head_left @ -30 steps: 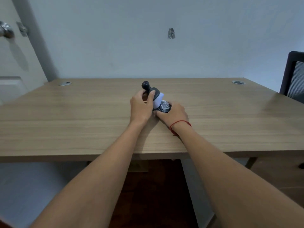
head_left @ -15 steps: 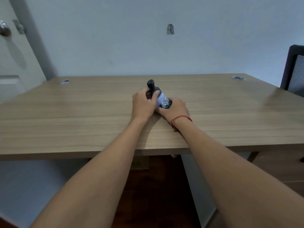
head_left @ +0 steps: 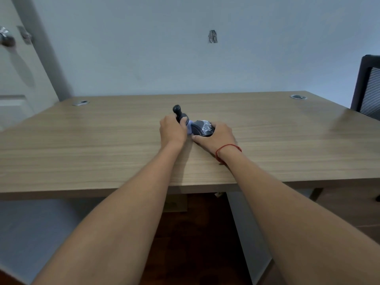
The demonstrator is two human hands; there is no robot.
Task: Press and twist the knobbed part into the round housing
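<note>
A small dark object with a knobbed grey stem [head_left: 178,113], a pale lilac band and a rounded dark base [head_left: 202,128] lies in the middle of the wooden desk [head_left: 102,140]. My left hand [head_left: 172,131] grips the stem end, fingers curled round it. My right hand [head_left: 216,138] holds the dark base from the right, thumb underneath. A red string circles my right wrist. Most of the lilac middle is hidden by my fingers.
Two metal cable grommets sit at the desk's back corners, the left grommet [head_left: 80,103] and the right grommet [head_left: 298,97]. A black mesh chair [head_left: 368,93] stands at the right. A door with a metal knob [head_left: 6,39] is at the left. The wall is close behind.
The object has tipped lower and stretched sideways: the stem end shifted left with my left hand, and the dark base now shows more at the right.
</note>
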